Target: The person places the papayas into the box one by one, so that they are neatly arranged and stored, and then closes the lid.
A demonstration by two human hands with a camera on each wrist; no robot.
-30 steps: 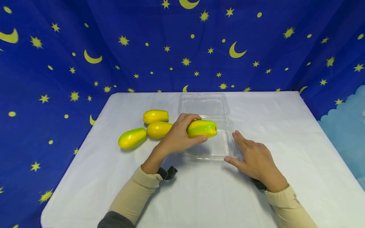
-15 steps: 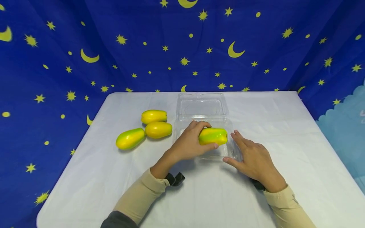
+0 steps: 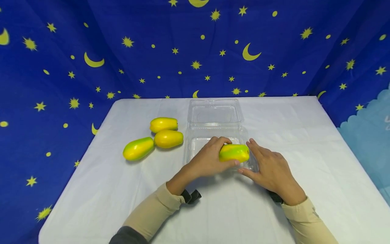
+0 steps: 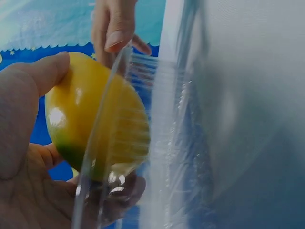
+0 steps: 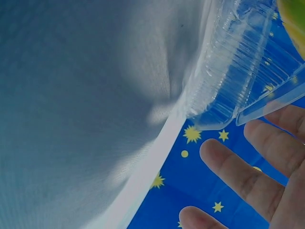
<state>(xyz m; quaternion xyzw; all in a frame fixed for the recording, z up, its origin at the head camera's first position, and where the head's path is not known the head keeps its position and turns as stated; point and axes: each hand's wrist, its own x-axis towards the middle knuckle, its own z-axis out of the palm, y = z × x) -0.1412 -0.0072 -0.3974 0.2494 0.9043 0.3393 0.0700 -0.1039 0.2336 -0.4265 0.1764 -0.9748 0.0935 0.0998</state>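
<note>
My left hand (image 3: 207, 162) grips a yellow-green papaya (image 3: 234, 153) between thumb and fingers. The fruit is over the near right part of a clear plastic clamshell box (image 3: 198, 144), whose lid (image 3: 214, 113) lies folded back. In the left wrist view, the papaya (image 4: 81, 107) shows partly through the box's clear side wall. My right hand (image 3: 271, 167) is at the box's right side with fingers extended. The right wrist view has its fingertips close to the box's wall (image 5: 233, 62); whether they touch it I cannot tell.
Three more papayas lie on the white-covered table (image 3: 91, 189), left of the box: one at the back (image 3: 164, 125), one in the middle (image 3: 168, 139) and a greener one (image 3: 138, 149). A blue curtain (image 3: 152, 61) with stars and moons hangs behind.
My left hand has carried the papaya right and nearer to me, from the box's middle to its near right part. The right hand has stayed nearly still.
</note>
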